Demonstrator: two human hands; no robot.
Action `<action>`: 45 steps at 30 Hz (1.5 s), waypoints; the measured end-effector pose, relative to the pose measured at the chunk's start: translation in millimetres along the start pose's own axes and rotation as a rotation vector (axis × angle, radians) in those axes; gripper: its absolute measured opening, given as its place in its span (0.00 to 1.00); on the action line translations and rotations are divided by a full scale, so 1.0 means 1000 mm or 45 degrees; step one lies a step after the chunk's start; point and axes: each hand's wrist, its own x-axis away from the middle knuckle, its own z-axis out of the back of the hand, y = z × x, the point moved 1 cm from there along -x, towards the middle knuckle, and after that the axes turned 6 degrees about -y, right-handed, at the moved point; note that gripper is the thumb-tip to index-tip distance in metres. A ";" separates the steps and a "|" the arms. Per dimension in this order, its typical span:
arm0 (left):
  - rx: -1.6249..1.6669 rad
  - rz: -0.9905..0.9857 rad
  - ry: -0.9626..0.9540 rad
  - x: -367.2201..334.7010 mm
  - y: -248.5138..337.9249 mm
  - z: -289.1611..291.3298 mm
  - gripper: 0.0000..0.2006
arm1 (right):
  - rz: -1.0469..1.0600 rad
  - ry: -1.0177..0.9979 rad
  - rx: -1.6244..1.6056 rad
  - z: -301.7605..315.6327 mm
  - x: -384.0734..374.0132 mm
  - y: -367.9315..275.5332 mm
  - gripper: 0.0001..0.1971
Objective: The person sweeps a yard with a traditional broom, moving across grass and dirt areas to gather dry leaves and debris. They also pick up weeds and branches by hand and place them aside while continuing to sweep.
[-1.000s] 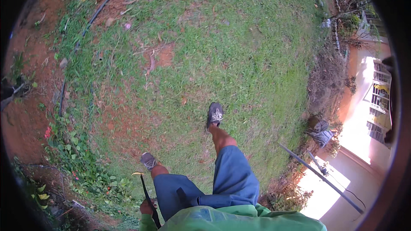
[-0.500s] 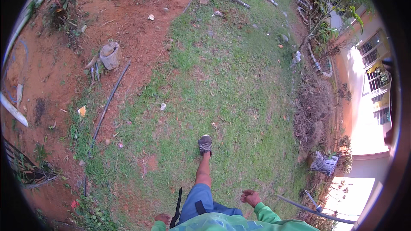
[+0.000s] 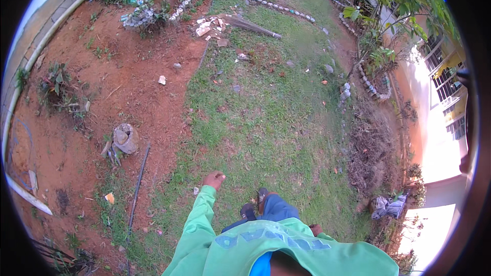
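Note:
My left hand (image 3: 214,180) is swung out ahead over the grass, its fingers curled in loosely and nothing visible in them. The green sleeve (image 3: 202,209) covers that arm up to the wrist. Low beside my hip hangs my right hand (image 3: 315,229), mostly hidden by the green shirt, so its fingers do not show. Below, my dark shoes (image 3: 248,212) stand on the grass lawn (image 3: 255,148). Neither hand touches anything that I can see.
A stick broom (image 3: 250,24) lies ahead beside a heap of pale scraps (image 3: 209,26). To the left are a tree stump (image 3: 126,138) and a dark pipe (image 3: 138,189) on red soil. At right, dry brush (image 3: 371,148) and a sack-like bundle (image 3: 387,207) line the building.
I have walked forward; the stump, pipe and scraps now sit lower in view. My left hand has swung forward, and my right hand has dropped back beside my hip.

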 end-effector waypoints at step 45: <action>0.747 0.537 0.431 -0.812 0.341 0.009 0.11 | 0.509 -0.031 0.961 0.739 -0.599 -0.970 0.15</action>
